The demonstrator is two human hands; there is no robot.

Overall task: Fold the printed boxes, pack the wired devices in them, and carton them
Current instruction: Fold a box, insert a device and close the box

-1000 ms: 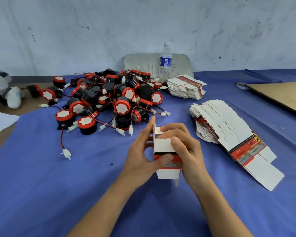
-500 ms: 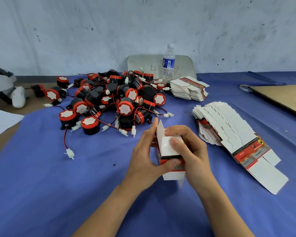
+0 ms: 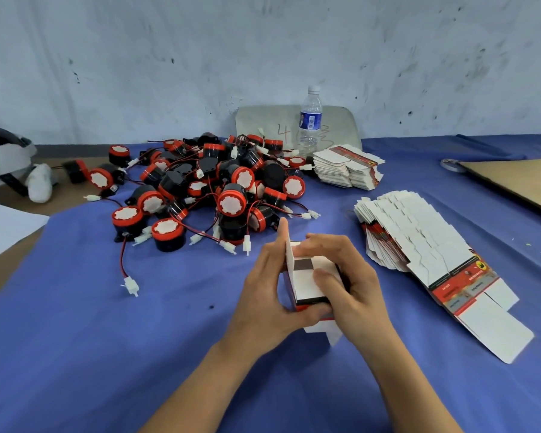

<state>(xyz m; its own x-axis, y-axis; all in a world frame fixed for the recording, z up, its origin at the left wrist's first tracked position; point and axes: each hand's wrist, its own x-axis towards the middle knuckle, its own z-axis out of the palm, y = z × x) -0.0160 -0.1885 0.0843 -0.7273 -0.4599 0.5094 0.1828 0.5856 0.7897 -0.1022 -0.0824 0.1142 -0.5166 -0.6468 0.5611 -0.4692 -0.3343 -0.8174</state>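
Note:
A small printed box, white with red and black print, stands between my hands above the blue cloth. My left hand grips its left side, thumb across the front, one finger straight up along an upright white flap. My right hand curls round the right side and its fingers press the top flaps down. A heap of black and red wired devices with white connectors lies behind the hands. Flat printed boxes fan out in a long stack at the right, and a smaller stack lies further back.
A water bottle stands at the back in front of a grey board. A brown cardboard sheet lies at the far right with a tape roll beside it. A white headset rests at the far left.
The top flaps of the box have been folded further down under my right fingers. The box has tilted a little and the left side flap now stands upright.

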